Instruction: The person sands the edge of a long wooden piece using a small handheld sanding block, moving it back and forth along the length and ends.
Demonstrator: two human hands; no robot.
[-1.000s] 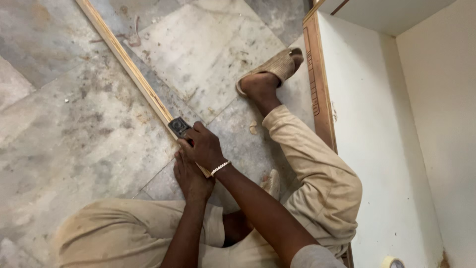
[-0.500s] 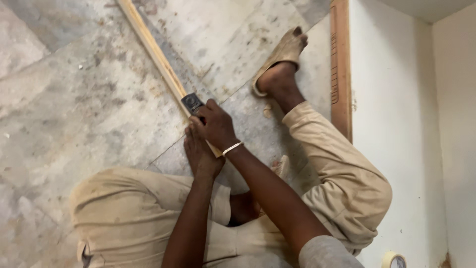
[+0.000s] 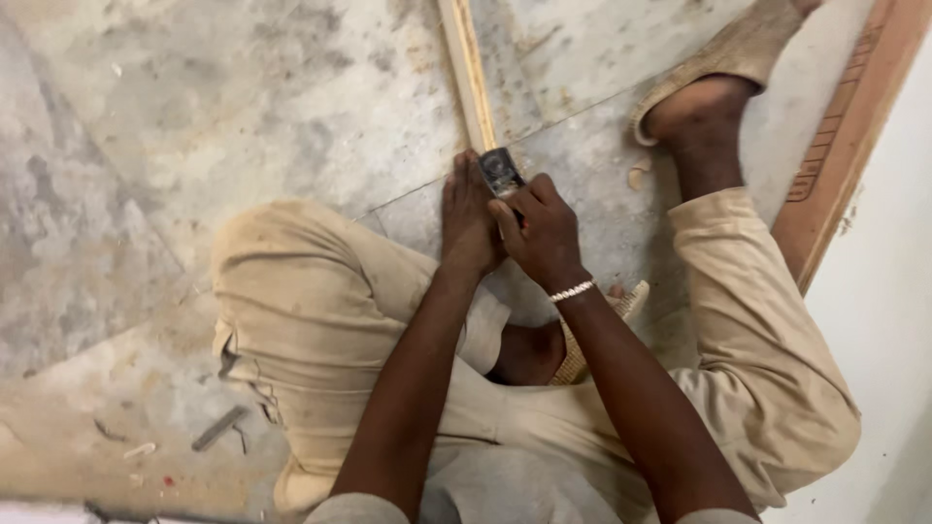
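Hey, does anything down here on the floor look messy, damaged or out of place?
Mostly litter. Pale wood curls lie on the floor beside the foot, and loose scraps sit at lower left. The stone floor is stained and scuffed. Both hands, left hand and right hand, rest at the small plane on the wooden strip.

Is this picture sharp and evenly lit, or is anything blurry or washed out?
Head view: soft, even light with no hard shadows; the right hand, left hand and small dark tool on the wooden strip are fairly sharp; the white wall at right is bright, nearly featureless; the floor's edges look slightly soft.
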